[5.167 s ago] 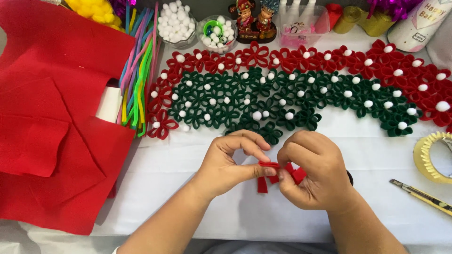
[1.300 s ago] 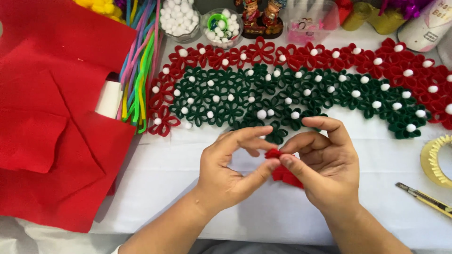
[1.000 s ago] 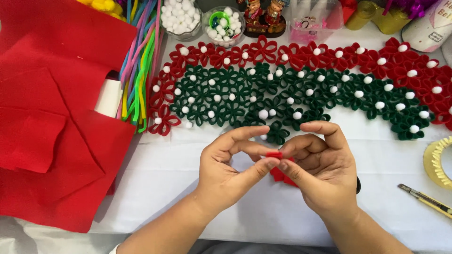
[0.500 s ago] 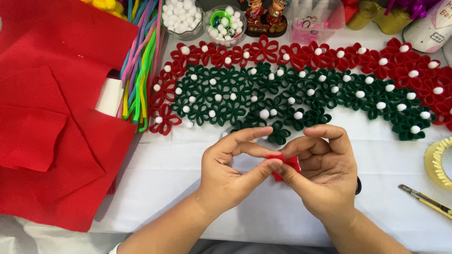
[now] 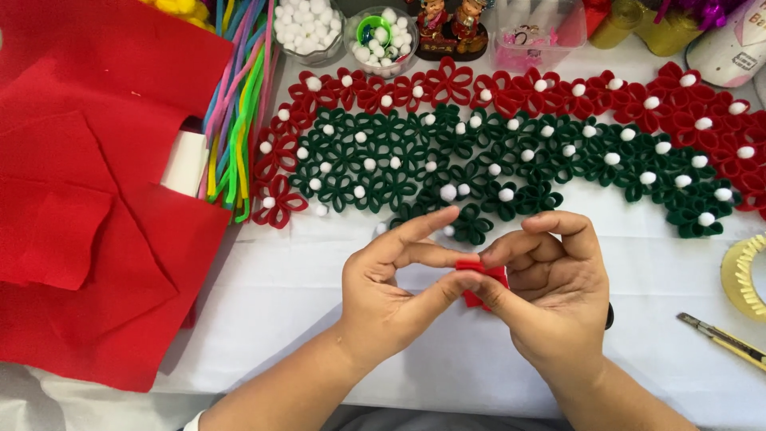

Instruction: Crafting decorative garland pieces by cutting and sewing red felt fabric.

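Red felt sheets (image 5: 88,191) left of hands

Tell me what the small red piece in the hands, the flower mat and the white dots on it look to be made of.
Red piece, pinched by left hand and right hand: likely felt, with a matte, soft look like the red sheets. Flower mat: seemingly looped felt strips, red and green, with a fuzzy matte surface. White dots: probably small pompoms, round and fluffy.
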